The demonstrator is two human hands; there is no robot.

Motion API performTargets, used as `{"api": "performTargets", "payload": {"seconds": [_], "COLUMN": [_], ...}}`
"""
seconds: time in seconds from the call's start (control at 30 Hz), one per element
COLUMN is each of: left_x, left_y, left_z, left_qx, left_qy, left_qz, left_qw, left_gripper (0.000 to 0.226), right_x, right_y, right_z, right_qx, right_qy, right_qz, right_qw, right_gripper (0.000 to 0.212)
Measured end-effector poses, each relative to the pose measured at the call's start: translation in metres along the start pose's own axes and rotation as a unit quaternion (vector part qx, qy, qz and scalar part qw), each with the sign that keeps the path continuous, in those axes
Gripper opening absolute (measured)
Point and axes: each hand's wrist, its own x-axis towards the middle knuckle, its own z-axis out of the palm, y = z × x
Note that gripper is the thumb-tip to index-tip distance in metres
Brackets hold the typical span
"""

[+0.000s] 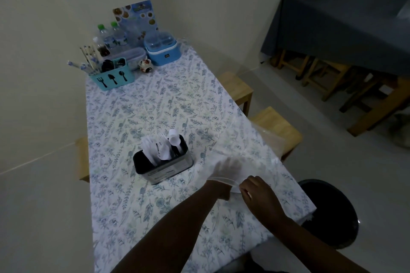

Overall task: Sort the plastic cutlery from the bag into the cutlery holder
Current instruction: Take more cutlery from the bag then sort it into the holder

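A long table (137,117) covered with a white cloth printed in blue-green leaves is set into the corner of a pale-walled room. Near its middle a black cutlery holder (168,169) is stood, with white plastic cutlery (159,146) held upright in it. At the far end a teal caddy (112,77), water bottles (111,36), a blue lidded container (160,52) and a printed card (135,20) are grouped. Wooden stools (277,126) are placed along the right edge, and a second table under a grey cloth (332,29) is seen across the pale floor.

A clear plastic bag (264,142) is laid on the table just right of the holder. The left hand (228,167) is pushed into it and is veiled by the plastic, so its fingers cannot be made out and its grip cannot be told. The bag's edge near the left wrist is pinched by the curled fingers of the right hand (255,190). What is left in the bag cannot be seen. A round black object (332,210) beside the table is partly hidden and cannot be identified.
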Motion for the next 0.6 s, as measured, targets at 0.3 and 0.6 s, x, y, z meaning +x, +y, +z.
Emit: {"api": "performTargets", "payload": {"seconds": [0.3, 0.6], "left_x": [0.015, 0.020], "left_y": [-0.003, 0.003], "left_z": [0.000, 0.038], "left_qx": [0.004, -0.079], "left_qy": [0.020, 0.188], "left_qz": [-0.023, -0.018], "left_qw": [1.000, 0.979], "left_gripper": [0.037, 0.042], "right_x": [0.003, 0.003], "right_y": [0.000, -0.001], "right_z": [-0.004, -0.004], "right_qx": [-0.004, -0.016], "right_qy": [-0.018, -0.014], "right_qz": [-0.004, -0.007], "right_qw": [1.000, 1.000], "right_gripper": [0.018, 0.016]}}
